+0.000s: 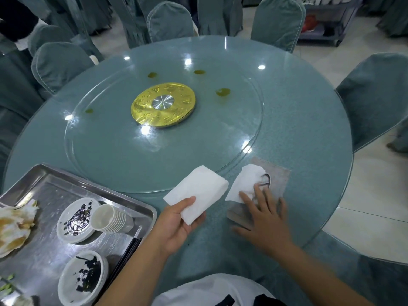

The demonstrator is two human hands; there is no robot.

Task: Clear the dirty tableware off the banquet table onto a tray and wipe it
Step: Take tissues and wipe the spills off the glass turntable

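**A:** What sat furthest left of the round gold hub disc [163, 106]?

**B:** Left of the disc and nearer the person was the rectangular stainless-steel tray [50, 191], resting on the round green glass-topped table [309, 129]. It carried a white plate of food scraps [13, 226], a white dish smeared with dark sauce [76, 219], a second stained white bowl [84, 277] and a stack of white paper cups [109, 218] lying on its side.

**A:** And the hands?

**B:** The left hand [176, 224], on the near side of the disc, pinched a folded white paper napkin [198, 191] between thumb and curled fingers. The right hand [265, 219], near side again but right of the disc, lay flat with straight, spread fingers. It pressed a crumpled white tissue [247, 182] onto a grey square cloth [278, 180] and gripped nothing.

**A:** Any mess around the disc itself?

**B:** Olive-green sauce spots [223, 92] dotted the clear glass turntable [110, 155], one of them just right of the disc.
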